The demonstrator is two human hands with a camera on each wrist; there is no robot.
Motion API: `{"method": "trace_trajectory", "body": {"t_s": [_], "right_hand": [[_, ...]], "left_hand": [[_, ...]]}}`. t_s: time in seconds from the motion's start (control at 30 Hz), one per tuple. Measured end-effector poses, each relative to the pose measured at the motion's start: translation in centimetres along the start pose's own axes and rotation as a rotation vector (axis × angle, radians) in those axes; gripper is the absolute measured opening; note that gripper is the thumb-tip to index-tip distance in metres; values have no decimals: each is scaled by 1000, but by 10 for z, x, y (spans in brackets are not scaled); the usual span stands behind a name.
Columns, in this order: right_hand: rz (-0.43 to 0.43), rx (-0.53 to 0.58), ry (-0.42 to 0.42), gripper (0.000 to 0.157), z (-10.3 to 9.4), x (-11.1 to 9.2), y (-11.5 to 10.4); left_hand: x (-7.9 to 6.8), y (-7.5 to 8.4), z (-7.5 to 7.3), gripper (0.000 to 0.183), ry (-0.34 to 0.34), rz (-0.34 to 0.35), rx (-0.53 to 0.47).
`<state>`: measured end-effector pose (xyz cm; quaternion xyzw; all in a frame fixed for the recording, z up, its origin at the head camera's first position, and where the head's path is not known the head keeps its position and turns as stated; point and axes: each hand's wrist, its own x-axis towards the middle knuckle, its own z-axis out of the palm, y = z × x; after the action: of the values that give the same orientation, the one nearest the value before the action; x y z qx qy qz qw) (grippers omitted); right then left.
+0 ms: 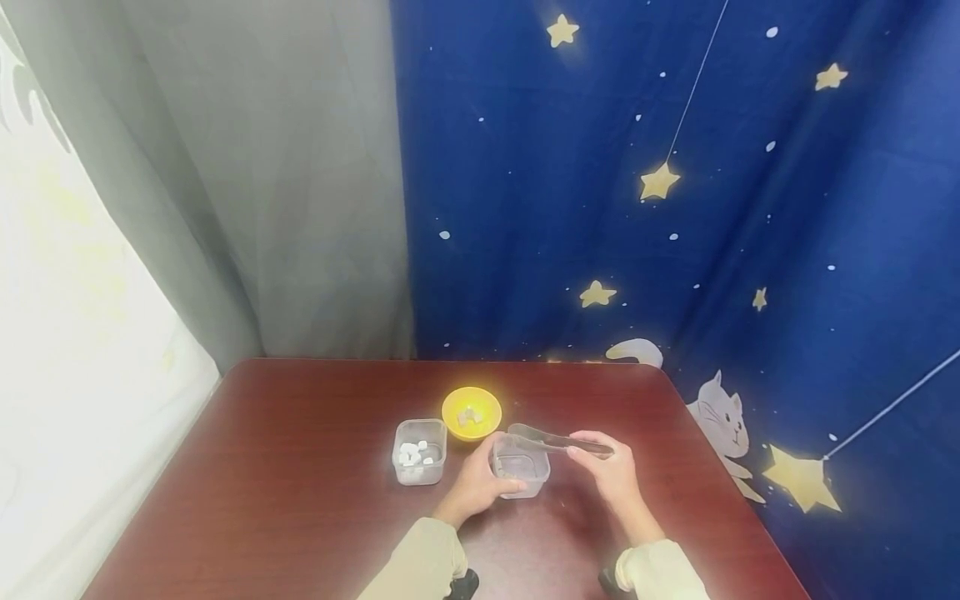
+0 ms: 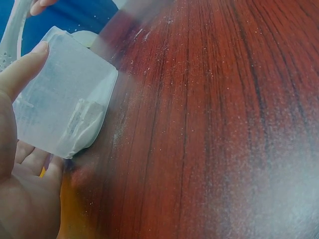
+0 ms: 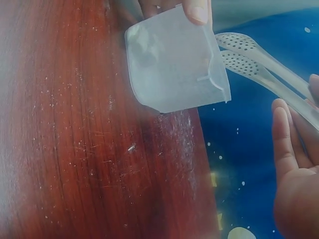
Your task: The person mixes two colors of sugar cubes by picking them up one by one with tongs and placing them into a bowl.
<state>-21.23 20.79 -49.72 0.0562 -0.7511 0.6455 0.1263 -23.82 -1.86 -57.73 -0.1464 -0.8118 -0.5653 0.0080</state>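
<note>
My left hand grips a clear plastic container, its thumb lying along the near side. In the right wrist view the container appears as a frosted box with a pale patch showing through near its base. A pair of tongs with perforated ends is pinched between the thumb and fingers of my right hand. The tongs' tips reach over the container's mouth in the head view. Left of my left hand stands a second clear container with several white cubes inside.
A yellow bowl holding several small pale pieces stands just behind the two containers. All of it rests on a dark red wooden table. A grey curtain and a blue star-patterned curtain hang behind.
</note>
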Motion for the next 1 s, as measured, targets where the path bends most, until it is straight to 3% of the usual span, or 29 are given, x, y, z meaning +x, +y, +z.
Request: {"method": "trace_trajectory", "body": {"t_s": [0.43,1.0], "right_hand": [[37,-165,-33,22,10,5,31],[71,-236,-40,18,16,9,33]], "left_hand": [[-1,-3,1,79,-9,27,1],[-1,-1,1,77,-16,35,-2]]}}
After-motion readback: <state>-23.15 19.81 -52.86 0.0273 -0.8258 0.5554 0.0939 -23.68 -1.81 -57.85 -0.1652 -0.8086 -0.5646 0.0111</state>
